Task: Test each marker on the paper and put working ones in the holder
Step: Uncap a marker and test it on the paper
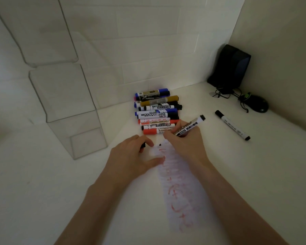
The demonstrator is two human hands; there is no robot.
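Observation:
My right hand (185,142) grips a black whiteboard marker (191,126), its tip down on the far end of a narrow paper strip (180,184) covered in red scribbles. My left hand (132,156) holds a small black cap (143,145) in curled fingers while its thumb presses the paper's left edge. Several markers in a pile (157,110), blue, black, gold and red, lie side by side just beyond the paper. A clear acrylic holder (78,121) stands at the left.
One black marker (232,125) lies alone on the white table to the right. A black speaker (230,66), tangled cables and a black mouse (259,104) sit in the back right corner. White walls close in behind and at the right.

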